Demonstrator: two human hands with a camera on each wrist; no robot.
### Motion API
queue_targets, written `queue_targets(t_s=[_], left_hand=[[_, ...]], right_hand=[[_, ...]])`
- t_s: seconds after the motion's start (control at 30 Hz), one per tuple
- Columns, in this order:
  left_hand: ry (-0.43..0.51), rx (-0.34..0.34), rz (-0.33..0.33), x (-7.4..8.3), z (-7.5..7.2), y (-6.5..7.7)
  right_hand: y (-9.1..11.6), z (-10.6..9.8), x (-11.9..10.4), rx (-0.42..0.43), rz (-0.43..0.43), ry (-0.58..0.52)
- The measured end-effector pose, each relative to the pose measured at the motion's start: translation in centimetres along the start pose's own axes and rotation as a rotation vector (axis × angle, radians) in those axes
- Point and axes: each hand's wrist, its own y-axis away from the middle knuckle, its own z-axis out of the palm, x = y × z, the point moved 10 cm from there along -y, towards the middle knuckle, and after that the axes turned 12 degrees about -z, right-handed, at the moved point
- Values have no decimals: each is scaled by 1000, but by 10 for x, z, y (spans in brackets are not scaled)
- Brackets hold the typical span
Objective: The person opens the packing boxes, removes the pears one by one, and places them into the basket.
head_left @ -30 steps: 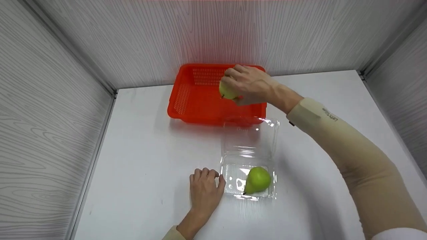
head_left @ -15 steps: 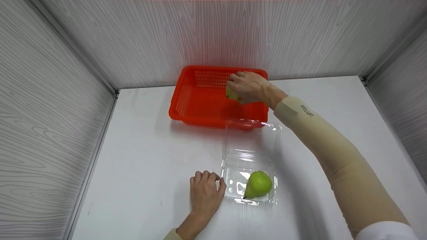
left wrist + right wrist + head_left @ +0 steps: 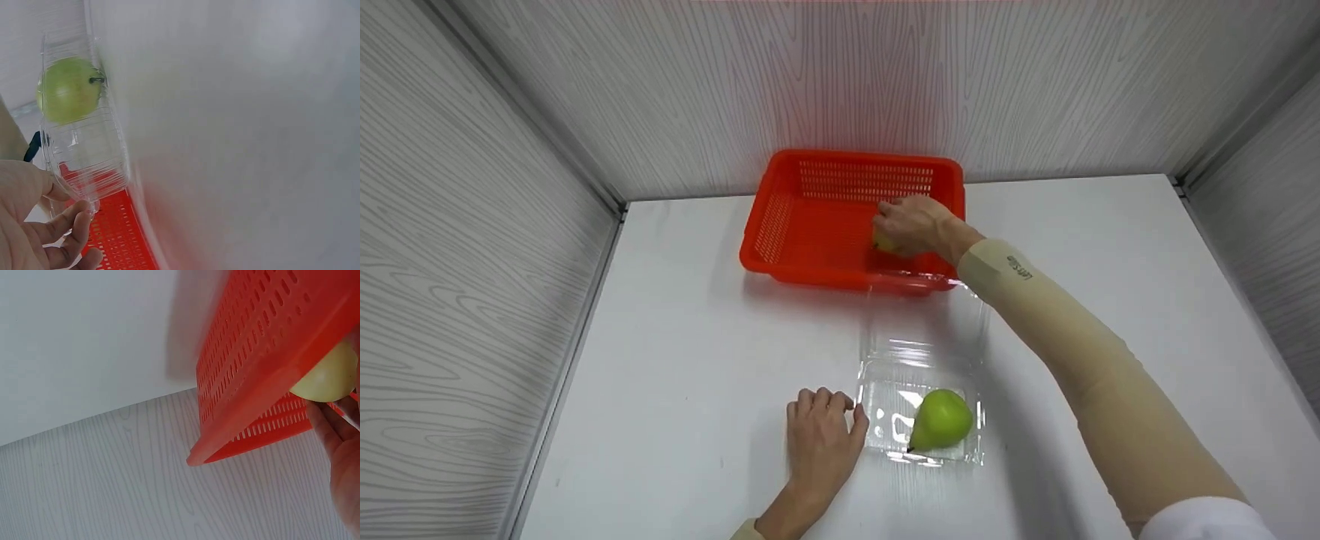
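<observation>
My right hand [image 3: 919, 225] is inside the red plastic basket [image 3: 829, 277], gripping a yellow-green pear [image 3: 885, 241] mostly covered by the fingers. In the right wrist view this pear [image 3: 329, 377] shows just past the basket rim, fingers curled under it. A clear plastic clamshell box [image 3: 877, 382] lies opened out nearer the front, its lid [image 3: 926, 322] reaching back to the basket. One green pear [image 3: 941, 418] lies in the right part of its base. At the box's left edge, my left hand [image 3: 821, 435] pinches the rim between thumb and index finger, as the left wrist view shows.
The basket stands against the grey wood-grain back wall [image 3: 840, 75]. Another panel [image 3: 472, 300] bounds the white table [image 3: 682, 360] on the left, and a third [image 3: 1267, 187] stands on the right.
My right hand has lowered the pear into the basket, toward its front right. The left hand stays at the box edge, and the pear in the box has not moved.
</observation>
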Motion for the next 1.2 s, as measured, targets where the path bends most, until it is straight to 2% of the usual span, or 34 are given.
queue_targets(t_s=[0.2,0.43,0.57,0.63,0.77,1.0,1.2], left_hand=[[4,2,-3,1,-1,1],[23,16,-4,-2,-2,0],[16,31,4,-2,-2,0],[9,37,8,-2,-2,0],[6,37,16,0,0,-2],[-31,32,27,4,2,-5],[-38,39,19,2,3,-7]], right_hand=[[-4,7,-3,-21,-25,-16],[-9,11,-1,-30,11,-137],[-7,8,-2,-56,-3,-81],[-3,1,-1,-48,-2,-47],[11,-18,8,28,33,-24],[40,-50,13,148,36,-59],[57,-76,11,197,32,-59]])
